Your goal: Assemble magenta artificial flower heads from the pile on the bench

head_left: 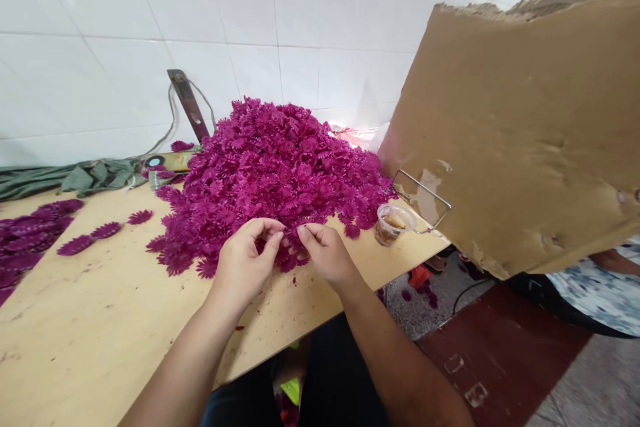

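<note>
The left hand (253,250) and right hand (327,250) met close together at the near edge of a heap of magenta artificial flower heads (280,160). On each, thumb and forefinger were drawn into a narrow pinch; magenta petals showed between and behind the fingertips, so whether either pinch had closed on a flower could not be told. The heap rose directly beyond the grip, on the wooden tabletop (125,320).

Working well here probably called for a light pinch on each side, near the centre of a flower rather than the petal tips, since such thin layers looked likely to crease or tear. Keeping both hands at about the same height would have helped avoid twisting.

Just right of the right hand, well clear of its fingers, a clear plastic cup (381,230) stood upright at the heap's edge, with something brown in its lower part; whether liquid or thick could not be told. A bent wire frame (425,181) stood just beyond the cup, farther from the grip.
</note>
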Motion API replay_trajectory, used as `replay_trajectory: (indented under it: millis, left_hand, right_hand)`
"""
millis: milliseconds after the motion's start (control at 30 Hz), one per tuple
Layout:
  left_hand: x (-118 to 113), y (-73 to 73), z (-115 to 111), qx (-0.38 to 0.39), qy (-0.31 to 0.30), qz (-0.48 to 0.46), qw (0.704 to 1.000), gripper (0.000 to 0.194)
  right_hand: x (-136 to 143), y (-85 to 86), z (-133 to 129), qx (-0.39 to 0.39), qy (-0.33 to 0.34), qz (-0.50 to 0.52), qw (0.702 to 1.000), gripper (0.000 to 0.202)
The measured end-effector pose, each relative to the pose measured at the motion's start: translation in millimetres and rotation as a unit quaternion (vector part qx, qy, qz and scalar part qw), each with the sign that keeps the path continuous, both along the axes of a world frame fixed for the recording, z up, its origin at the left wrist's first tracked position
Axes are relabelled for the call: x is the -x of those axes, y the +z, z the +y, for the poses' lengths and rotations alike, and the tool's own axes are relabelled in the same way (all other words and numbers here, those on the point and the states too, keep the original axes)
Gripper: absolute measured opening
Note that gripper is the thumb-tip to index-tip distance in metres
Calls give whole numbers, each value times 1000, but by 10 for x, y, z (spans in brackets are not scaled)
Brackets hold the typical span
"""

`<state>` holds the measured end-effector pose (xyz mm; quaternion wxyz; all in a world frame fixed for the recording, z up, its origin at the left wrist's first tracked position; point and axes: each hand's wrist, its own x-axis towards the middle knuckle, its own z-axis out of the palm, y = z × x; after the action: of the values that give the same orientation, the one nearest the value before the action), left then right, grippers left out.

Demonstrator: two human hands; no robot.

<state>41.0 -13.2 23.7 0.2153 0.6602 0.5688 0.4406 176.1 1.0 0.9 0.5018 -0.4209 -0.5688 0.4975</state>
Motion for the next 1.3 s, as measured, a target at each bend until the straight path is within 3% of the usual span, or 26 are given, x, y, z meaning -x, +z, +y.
replay_trajectory:
  millis: [133,267,467,600,800,967,1100,1167,1233,1300]
  left_hand:
    - [16,-13,-16,-29,0,24,999,21]
    - [6,-36,-21,-43,-5,43,998,20]
    - [-43,-116,16,-55,-19,31,998,22]
    - [-93,-153,61,-27,-22,5,999,22]
    - [-133,-145,149,25,-13,-132,991,15]
    - [-145,-54,305,34,58,-335,940,12]
    - [44,196,454,35,176,-457,871,12]
    - [219,327,490,-7,232,-483,844,17]
    - [377,396,499,-20,174,-416,892,17]
    - [474,378,503,-14,141,-368,919,19]
  right_hand:
    - [-14,-36,61,-107,-86,-101,985,23]
    - [-4,-34,110,-152,-144,-135,968,20]
    - [27,-54,152,-60,-107,-80,989,19]
    - [43,-11,159,-7,-116,-45,992,29]
    - [69,27,159,26,-88,13,996,40]
    - [177,69,106,8,-40,61,997,25]
    - [147,111,45,7,-54,98,994,18]
    - [70,110,36,24,-66,115,991,19]
    - [-1,100,49,58,-64,141,986,19]
    - [-32,93,77,98,-39,173,979,22]
